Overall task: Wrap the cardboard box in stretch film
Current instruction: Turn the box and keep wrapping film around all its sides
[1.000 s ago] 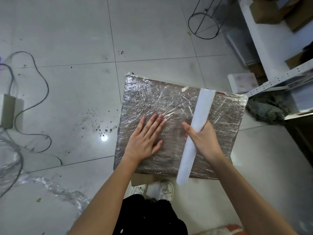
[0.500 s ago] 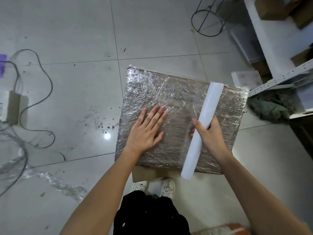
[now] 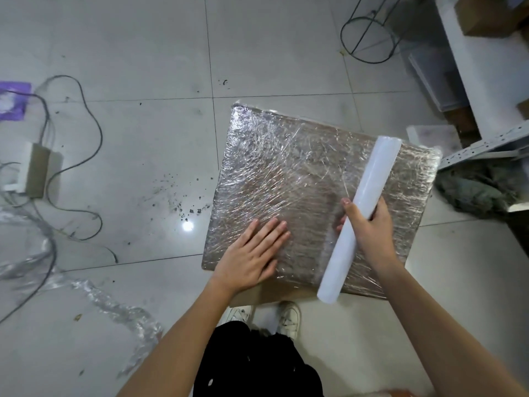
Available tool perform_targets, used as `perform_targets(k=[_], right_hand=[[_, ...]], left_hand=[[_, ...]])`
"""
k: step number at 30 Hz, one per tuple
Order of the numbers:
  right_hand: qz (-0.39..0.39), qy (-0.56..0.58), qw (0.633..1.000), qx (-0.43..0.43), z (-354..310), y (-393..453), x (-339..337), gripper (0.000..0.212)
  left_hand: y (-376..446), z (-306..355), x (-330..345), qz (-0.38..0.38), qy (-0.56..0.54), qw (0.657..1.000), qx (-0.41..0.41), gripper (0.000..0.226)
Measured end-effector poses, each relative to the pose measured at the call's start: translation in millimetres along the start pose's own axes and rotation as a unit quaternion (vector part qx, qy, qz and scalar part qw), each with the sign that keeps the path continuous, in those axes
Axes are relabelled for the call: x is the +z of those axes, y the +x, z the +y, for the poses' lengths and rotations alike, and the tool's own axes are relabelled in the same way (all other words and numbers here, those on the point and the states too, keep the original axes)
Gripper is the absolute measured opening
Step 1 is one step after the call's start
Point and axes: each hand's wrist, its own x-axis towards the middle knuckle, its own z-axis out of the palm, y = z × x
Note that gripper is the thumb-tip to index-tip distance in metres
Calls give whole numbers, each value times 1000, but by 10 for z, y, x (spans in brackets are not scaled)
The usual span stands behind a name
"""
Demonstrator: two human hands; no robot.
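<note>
The film-covered box [image 3: 309,179] lies on the floor [image 3: 137,156]. The left hand [image 3: 253,257] rests flat, fingers spread, near the box's near edge. The right hand [image 3: 369,227] grips the roll [image 3: 360,216] lying across the box's right side.

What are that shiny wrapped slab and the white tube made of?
Box: looks like brown cardboard under thin clear plastic film, judging by crinkles and glints. Roll in the right hand: smooth, matte white, probably wound film; its core is not visible.
</note>
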Motion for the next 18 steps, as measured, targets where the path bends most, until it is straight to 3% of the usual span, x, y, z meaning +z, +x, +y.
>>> perform_targets(k=[7, 11, 14, 18], right_hand=[[15, 40, 999, -2, 52, -169, 10, 25], [20, 51, 998, 1, 23, -189, 18, 24], [14, 63, 998, 6, 32, -199, 2, 24], [20, 63, 998, 12, 89, -239, -6, 24]], left_hand=[[-44, 74, -193, 8, -36, 999, -14, 57], [51, -227, -308, 86, 11, 991, -97, 55], [-101, -473, -258, 74, 36, 985, -149, 57], [-161, -427, -214, 70, 31, 985, -157, 57]])
